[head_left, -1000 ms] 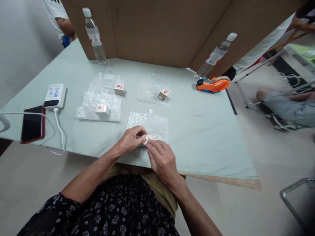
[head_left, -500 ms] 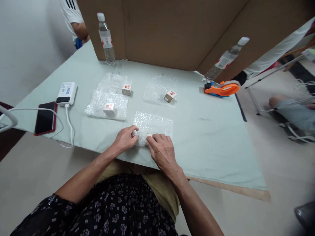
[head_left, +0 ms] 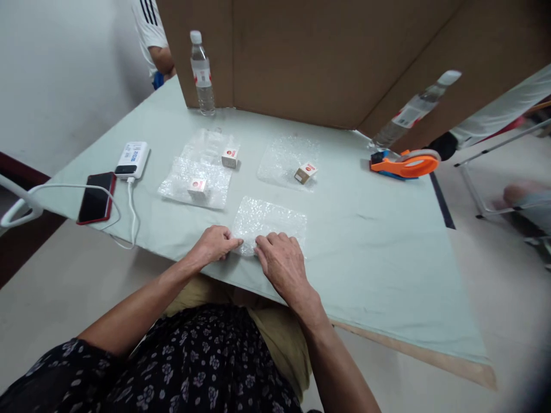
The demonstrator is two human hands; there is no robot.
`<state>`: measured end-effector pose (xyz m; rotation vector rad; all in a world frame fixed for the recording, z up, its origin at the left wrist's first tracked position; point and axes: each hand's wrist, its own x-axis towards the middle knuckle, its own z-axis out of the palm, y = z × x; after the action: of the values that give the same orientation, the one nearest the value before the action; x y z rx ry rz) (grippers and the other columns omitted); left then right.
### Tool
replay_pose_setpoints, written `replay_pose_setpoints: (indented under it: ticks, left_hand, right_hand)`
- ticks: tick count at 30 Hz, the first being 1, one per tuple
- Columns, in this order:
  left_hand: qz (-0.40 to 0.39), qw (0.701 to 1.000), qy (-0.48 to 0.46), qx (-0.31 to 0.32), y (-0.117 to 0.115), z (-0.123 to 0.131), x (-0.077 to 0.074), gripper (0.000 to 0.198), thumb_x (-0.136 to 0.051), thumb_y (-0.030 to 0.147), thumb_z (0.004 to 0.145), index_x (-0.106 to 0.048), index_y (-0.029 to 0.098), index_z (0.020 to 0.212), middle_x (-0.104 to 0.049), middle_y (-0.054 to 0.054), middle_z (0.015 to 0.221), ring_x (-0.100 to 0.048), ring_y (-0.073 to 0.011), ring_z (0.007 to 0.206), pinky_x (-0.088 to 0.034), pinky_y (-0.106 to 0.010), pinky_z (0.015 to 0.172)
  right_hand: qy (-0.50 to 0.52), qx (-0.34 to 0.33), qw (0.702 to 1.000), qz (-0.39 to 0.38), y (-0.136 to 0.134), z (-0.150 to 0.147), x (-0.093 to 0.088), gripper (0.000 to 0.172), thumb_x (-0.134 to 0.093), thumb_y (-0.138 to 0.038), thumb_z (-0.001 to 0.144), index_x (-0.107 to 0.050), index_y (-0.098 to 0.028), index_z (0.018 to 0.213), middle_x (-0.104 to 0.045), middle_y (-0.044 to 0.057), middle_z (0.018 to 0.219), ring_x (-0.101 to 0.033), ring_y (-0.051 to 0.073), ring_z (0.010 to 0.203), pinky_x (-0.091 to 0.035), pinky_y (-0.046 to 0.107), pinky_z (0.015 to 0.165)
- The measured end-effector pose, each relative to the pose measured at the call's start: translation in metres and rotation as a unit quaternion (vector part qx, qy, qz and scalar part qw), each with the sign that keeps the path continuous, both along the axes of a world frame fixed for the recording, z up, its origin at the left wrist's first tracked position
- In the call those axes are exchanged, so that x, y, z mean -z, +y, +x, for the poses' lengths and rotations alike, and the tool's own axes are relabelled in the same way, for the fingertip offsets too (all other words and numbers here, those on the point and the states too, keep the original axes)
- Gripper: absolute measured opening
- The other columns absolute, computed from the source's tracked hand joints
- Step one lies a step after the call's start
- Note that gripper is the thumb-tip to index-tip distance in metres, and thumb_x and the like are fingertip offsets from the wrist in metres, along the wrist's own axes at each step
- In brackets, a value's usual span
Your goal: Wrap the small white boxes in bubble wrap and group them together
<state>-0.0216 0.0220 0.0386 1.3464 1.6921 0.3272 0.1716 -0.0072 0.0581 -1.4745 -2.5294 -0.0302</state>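
Observation:
A sheet of bubble wrap (head_left: 275, 218) lies flat near the table's front edge. My left hand (head_left: 215, 244) pinches its near left corner, thumb stretched over the plastic and fingers curled below. On the near part of the sheet, my right hand (head_left: 282, 255) has its fingers bent down around a small box, which the hand now hides. Beyond, one small white box (head_left: 197, 188) sits on another bubble wrap sheet (head_left: 176, 186), with a second small box (head_left: 229, 158) behind it. A third small box (head_left: 306, 172) rests tilted on a further bubble wrap sheet (head_left: 275, 163).
An orange tape dispenser (head_left: 404, 164) stands at the right. Two water bottles (head_left: 202, 74) lean or stand by the brown cardboard panel (head_left: 293, 63). At the left lie a phone (head_left: 96, 198) and a white power bank (head_left: 133, 159) with cables. A person's sleeve (head_left: 148, 26) shows behind.
My left thumb has stretched out over the wrap's corner. The box edge that showed by my right fingertips is now covered. The whole view has shifted slightly.

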Motion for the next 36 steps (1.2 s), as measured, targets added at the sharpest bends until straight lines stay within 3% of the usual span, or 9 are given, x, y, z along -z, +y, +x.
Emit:
replay_pose_setpoints:
  ticks: [6, 10, 14, 20, 26, 29, 31, 33, 36]
  left_hand:
    - [0.081, 0.987, -0.127, -0.056, -0.004, 0.015, -0.004, 0.021, -0.061, 0.028, 0.067, -0.044, 0.020, 0.057, -0.045, 0.007, 0.051, -0.046, -0.0082, 0.046, -0.039, -0.020, 0.045]
    - [0.072, 0.974, -0.199, -0.078, -0.006, 0.033, -0.008, 0.011, -0.058, 0.020, 0.064, -0.047, 0.020, 0.066, -0.045, 0.008, 0.054, -0.043, -0.0069, 0.045, -0.036, -0.019, 0.041]
    - [0.041, 0.962, -0.256, -0.081, -0.006, 0.047, -0.010, 0.016, -0.059, 0.018, 0.064, -0.050, 0.019, 0.078, -0.051, 0.007, 0.056, -0.048, -0.0077, 0.047, -0.039, -0.018, 0.042]
    - [0.035, 0.962, -0.269, 0.027, -0.007, 0.042, -0.021, 0.021, -0.055, 0.012, 0.064, -0.061, 0.015, 0.083, -0.061, 0.000, 0.069, -0.057, -0.0112, 0.061, -0.048, -0.022, 0.054]
    - [0.173, 0.967, -0.093, 0.163, -0.007, 0.039, -0.023, 0.018, -0.049, 0.017, 0.080, -0.067, 0.017, 0.078, -0.063, 0.000, 0.067, -0.053, -0.0116, 0.062, -0.045, -0.024, 0.062]
    - [0.256, 0.947, 0.012, 0.191, -0.009, 0.045, -0.019, 0.013, -0.055, 0.022, 0.085, -0.067, 0.018, 0.080, -0.064, -0.003, 0.076, -0.056, -0.0155, 0.072, -0.047, -0.028, 0.071]
    - [0.318, 0.924, 0.047, 0.209, -0.009, 0.047, -0.015, 0.013, -0.056, 0.023, 0.087, -0.067, 0.018, 0.084, -0.064, -0.006, 0.088, -0.058, -0.0192, 0.084, -0.049, -0.032, 0.078]
    - [0.362, 0.902, 0.043, 0.233, -0.009, 0.048, -0.012, 0.014, -0.053, 0.022, 0.090, -0.067, 0.018, 0.089, -0.061, -0.009, 0.097, -0.058, -0.0211, 0.093, -0.049, -0.034, 0.083]
    - [0.373, 0.890, 0.029, 0.262, -0.009, 0.049, -0.010, 0.014, -0.051, 0.019, 0.091, -0.065, 0.018, 0.093, -0.059, -0.008, 0.098, -0.057, -0.0207, 0.094, -0.050, -0.034, 0.085]
  right_hand:
    - [0.008, 0.005, 1.000, -0.002, 0.001, 0.000, -0.002, 0.009, -0.057, -0.027, 0.095, -0.061, -0.021, 0.090, -0.065, 0.007, 0.083, -0.052, 0.024, 0.080, -0.027, 0.036, 0.069]
    - [0.006, 0.007, 1.000, -0.012, 0.001, -0.001, -0.004, 0.009, -0.056, -0.026, 0.094, -0.062, -0.021, 0.090, -0.066, 0.007, 0.084, -0.053, 0.025, 0.081, -0.028, 0.037, 0.070]
    - [0.019, 0.010, 0.999, -0.034, -0.001, 0.000, -0.006, 0.010, -0.053, -0.019, 0.092, -0.062, -0.019, 0.091, -0.067, 0.008, 0.085, -0.054, 0.025, 0.082, -0.030, 0.038, 0.074]
    - [0.032, 0.010, 0.998, -0.050, -0.003, 0.005, -0.008, 0.014, -0.052, -0.012, 0.083, -0.062, -0.016, 0.092, -0.067, 0.010, 0.086, -0.056, 0.026, 0.084, -0.033, 0.038, 0.083]
    - [0.124, 0.004, 0.992, -0.004, -0.006, 0.015, -0.011, 0.017, -0.050, -0.012, 0.086, -0.063, -0.019, 0.096, -0.071, 0.007, 0.090, -0.059, 0.024, 0.089, -0.035, 0.041, 0.094]
    - [0.212, 0.098, 0.969, 0.078, -0.022, 0.035, -0.012, 0.014, -0.055, -0.022, 0.090, -0.063, -0.021, 0.102, -0.072, 0.007, 0.098, -0.062, 0.024, 0.094, -0.039, 0.042, 0.093]
    - [0.249, 0.195, 0.945, 0.080, -0.036, 0.052, -0.007, 0.018, -0.058, -0.031, 0.090, -0.063, -0.021, 0.104, -0.071, 0.009, 0.099, -0.064, 0.023, 0.087, -0.045, 0.041, 0.084]
    - [0.281, 0.269, 0.921, 0.016, -0.050, 0.064, 0.004, 0.035, -0.061, -0.044, 0.087, -0.062, -0.019, 0.111, -0.070, 0.011, 0.101, -0.064, 0.021, 0.075, -0.050, 0.037, 0.070]
    - [0.330, 0.320, 0.882, -0.103, -0.060, 0.069, 0.023, 0.060, -0.060, -0.058, 0.083, -0.058, -0.014, 0.124, -0.072, 0.013, 0.099, -0.062, 0.018, 0.061, -0.050, 0.033, 0.057]
